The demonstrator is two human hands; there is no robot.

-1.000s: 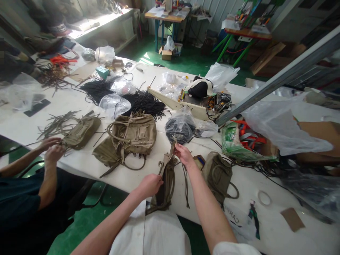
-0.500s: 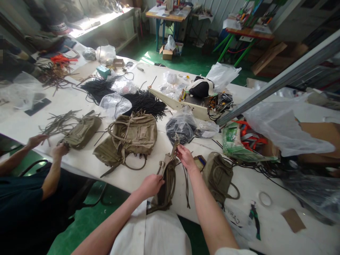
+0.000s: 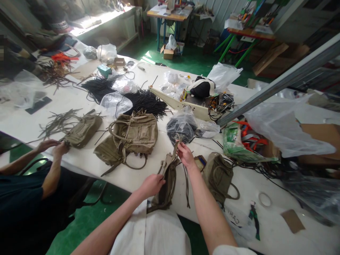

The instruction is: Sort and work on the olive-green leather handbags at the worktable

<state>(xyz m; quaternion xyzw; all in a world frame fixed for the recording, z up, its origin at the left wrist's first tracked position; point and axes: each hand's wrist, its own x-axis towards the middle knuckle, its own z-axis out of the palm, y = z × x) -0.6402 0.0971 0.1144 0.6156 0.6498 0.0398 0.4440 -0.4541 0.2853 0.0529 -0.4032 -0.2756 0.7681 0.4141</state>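
Observation:
An olive-brown handbag [image 3: 168,187] stands at the table's near edge against my white garment. My left hand [image 3: 152,185] is closed on the lower part of its strap [image 3: 168,163], below a metal buckle [image 3: 163,163]. Farther up, my right hand [image 3: 185,154] pinches the strap's upper end, just in front of a plastic-wrapped dark bundle [image 3: 181,130]. Another olive bag [image 3: 218,173] lies to the right of my right forearm. Left of my hands, more olive-brown bags [image 3: 142,132] lie together. My fingertips are partly hidden.
On the left, a co-worker's hands [image 3: 54,147] work at another olive bag [image 3: 86,131]. Black cords [image 3: 145,102] are heaped behind the bags. Green-handled pliers [image 3: 254,219] and a white ring [image 3: 265,199] lie right. A slanting metal pole [image 3: 281,79] crosses the right side.
The strap between my hands has turned slightly and its buckle shows more plainly. Both my hands stay nearly in place. The co-worker's left hand has moved right, toward the other hand.

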